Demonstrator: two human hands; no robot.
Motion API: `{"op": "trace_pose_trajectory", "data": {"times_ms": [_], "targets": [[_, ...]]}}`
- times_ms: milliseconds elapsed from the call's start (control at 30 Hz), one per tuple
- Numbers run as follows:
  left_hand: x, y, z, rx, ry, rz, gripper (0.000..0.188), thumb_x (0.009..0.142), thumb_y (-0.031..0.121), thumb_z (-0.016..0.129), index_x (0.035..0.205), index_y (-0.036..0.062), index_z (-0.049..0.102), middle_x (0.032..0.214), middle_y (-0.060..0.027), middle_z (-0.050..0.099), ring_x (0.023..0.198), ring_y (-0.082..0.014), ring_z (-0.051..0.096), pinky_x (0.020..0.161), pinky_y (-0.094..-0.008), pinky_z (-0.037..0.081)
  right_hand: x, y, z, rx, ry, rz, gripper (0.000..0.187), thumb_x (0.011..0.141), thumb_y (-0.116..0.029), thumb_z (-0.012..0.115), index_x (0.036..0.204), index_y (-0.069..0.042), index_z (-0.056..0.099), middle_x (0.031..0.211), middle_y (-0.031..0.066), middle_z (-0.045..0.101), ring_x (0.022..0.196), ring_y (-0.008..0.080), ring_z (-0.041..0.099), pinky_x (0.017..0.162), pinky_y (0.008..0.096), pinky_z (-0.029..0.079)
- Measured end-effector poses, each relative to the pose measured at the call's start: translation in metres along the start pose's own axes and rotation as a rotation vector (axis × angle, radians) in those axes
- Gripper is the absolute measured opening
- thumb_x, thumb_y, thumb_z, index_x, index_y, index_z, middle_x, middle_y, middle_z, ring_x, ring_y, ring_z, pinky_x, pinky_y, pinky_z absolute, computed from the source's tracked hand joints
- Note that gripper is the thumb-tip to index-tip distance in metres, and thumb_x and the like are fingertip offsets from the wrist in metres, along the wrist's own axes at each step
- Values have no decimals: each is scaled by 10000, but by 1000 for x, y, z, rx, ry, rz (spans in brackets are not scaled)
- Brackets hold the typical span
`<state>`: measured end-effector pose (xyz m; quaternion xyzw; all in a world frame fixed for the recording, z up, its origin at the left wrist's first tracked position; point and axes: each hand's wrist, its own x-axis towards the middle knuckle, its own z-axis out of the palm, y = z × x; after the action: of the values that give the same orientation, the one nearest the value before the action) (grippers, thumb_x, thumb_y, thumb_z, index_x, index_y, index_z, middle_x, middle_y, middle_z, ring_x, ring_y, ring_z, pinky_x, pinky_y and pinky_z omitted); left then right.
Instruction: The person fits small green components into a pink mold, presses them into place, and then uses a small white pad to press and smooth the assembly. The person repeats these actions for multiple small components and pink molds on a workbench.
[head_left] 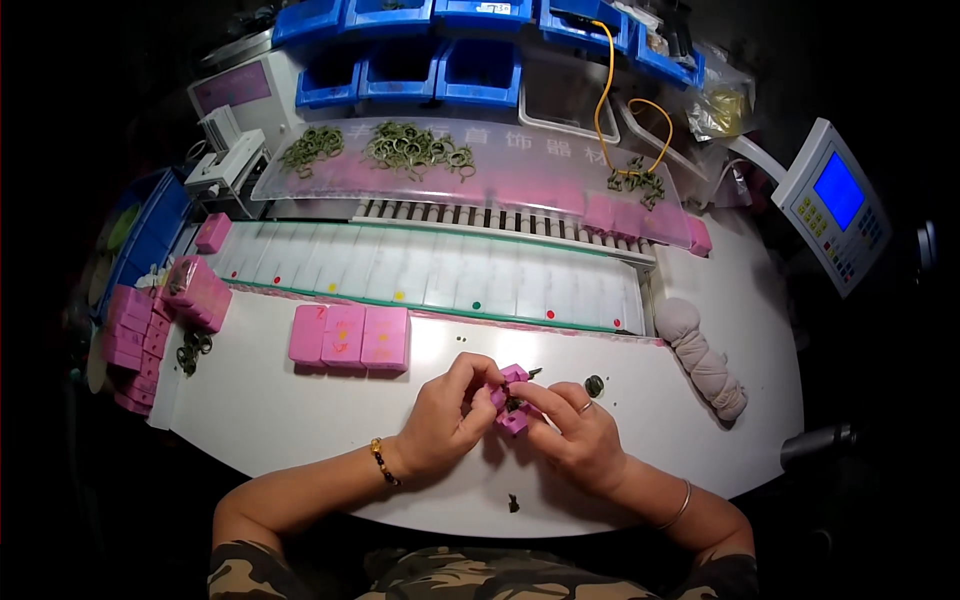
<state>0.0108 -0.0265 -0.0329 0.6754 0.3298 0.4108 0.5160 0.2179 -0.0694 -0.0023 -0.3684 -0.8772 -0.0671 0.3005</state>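
Observation:
Near the front of the white table, a small pink rubber mould (514, 423) is held up between both hands, with dark green bits showing in its middle. My left hand (445, 420) is closed, thumb and fingers pinching the mould's left side. My right hand (578, 435) has its fingertips bent onto the mould's right side and the dark piece there; part of the mould is hidden behind the fingers. A dark green ring (595, 386) lies just beyond my right hand. Close to the table's front edge lies a small dark green scrap (514, 503).
Pink mould blocks (350, 337) stand left of centre, with more stacks (135, 340) at the far left. Green rings (415, 150) are heaped on a translucent shelf (520, 180) above a roller track. A rolled cloth bundle (700, 360) and a control panel (835, 205) are right.

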Motion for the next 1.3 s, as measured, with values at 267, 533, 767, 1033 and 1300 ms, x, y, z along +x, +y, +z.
{"op": "trace_pose_trajectory", "data": {"times_ms": [267, 533, 767, 1033, 1300], "targets": [[5, 0, -5, -159, -66, -230, 217, 1026, 45, 372, 1098, 14, 575, 970, -45, 651, 742, -70, 571, 667, -233, 503, -6, 3, 5, -16, 15, -26, 177, 719, -33, 704, 811, -102, 569, 1133, 88, 659, 874, 228, 627, 644, 295, 545], [25, 7, -12, -119, -171, -357, 288, 1021, 58, 401, 1206, 16, 619, 1087, -49, 684, 723, -61, 572, 650, -218, 510, -22, -5, 1, -1, 89, -88, 130, 732, -17, 716, 788, -62, 608, 1022, 102, 678, 770, 222, 665, 588, 293, 558], [16, 24, -15, 78, -345, -187, 653, 862, 269, 784, 1408, 51, 499, 1303, -80, 583, 1043, -142, 573, 878, -285, 494, -40, -13, -10, -12, 66, -96, 121, 747, -16, 707, 868, -19, 706, 1075, 120, 702, 858, 251, 698, 687, 316, 596], [14, 19, -7, 449, -396, 27, 1000, 685, 284, 885, 1500, 67, 349, 1379, -164, 498, 1255, -333, 493, 1063, -433, 422, -28, -11, -18, 323, 82, 299, 549, 750, -119, 829, 1232, -3, 593, 995, 138, 682, 839, 274, 688, 678, 342, 589], [17, 7, -5, 403, -330, 60, 1005, 643, 237, 893, 1467, 30, 357, 1326, -182, 526, 1199, -355, 534, 1030, -439, 448, 17, -17, 5, 79, -150, 535, 836, 798, -396, 807, 1419, 13, 426, 887, 157, 678, 759, 297, 697, 598, 389, 541]]}}
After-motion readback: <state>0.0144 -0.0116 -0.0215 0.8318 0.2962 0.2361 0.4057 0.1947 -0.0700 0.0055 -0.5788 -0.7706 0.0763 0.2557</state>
